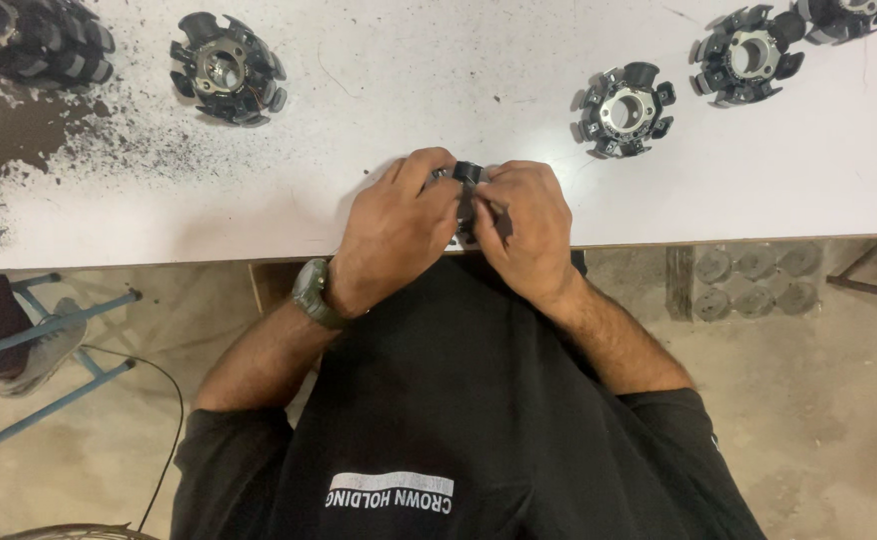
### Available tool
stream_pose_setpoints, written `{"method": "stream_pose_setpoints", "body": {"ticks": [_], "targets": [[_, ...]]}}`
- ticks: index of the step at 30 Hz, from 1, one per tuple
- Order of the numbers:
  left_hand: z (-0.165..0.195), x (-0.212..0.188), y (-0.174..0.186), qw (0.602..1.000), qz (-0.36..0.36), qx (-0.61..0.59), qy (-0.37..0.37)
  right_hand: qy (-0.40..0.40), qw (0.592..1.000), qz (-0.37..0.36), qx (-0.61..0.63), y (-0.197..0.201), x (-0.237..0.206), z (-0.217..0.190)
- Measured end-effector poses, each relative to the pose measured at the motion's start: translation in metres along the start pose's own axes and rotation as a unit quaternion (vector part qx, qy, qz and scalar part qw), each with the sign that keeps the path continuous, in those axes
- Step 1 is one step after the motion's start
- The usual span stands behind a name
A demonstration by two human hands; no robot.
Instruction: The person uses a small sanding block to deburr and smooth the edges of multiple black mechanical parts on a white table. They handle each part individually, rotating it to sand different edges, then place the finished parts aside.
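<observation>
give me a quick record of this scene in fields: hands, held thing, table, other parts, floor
left hand: left hand, with a green wristwatch, closed around the part from the left
right hand: right hand, pinching the same part from the right
held thing: small black and metal toothed ring part, mostly hidden by the fingers
table: white worktop, dark grit scattered at its left
other parts: similar black and silver toothed ring parts at upper left, right of centre, upper right
floor: blue metal frame at left, grey discs under the table at right

Single head-worn view, looking steeply down from above, close over the white table edge, floor beyond.
</observation>
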State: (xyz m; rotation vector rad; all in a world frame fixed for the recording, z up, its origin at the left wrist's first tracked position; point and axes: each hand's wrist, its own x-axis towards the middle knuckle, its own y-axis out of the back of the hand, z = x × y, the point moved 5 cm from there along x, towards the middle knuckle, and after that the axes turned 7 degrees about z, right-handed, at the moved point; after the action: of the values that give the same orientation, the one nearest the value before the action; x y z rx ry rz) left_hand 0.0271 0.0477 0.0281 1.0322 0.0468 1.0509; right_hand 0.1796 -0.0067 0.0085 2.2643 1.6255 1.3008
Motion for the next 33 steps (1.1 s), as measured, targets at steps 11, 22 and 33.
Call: {"method": "stream_pose_setpoints", "body": {"ticks": [11, 22, 33], "targets": [[-0.008, -0.001, 0.001, 0.995, 0.026, -0.075, 0.06, 0.044, 0.999, 0.004, 0.016, -0.001, -0.007, 0.001], [-0.013, -0.018, -0.006, 0.996, 0.028, -0.059, 0.055, 0.067, 0.998, -0.005, 0.006, -0.005, -0.016, 0.005], [-0.018, -0.027, -0.008, 0.995, 0.034, -0.076, 0.053, 0.096, 0.994, -0.03, -0.051, -0.01, -0.014, -0.001]]}}
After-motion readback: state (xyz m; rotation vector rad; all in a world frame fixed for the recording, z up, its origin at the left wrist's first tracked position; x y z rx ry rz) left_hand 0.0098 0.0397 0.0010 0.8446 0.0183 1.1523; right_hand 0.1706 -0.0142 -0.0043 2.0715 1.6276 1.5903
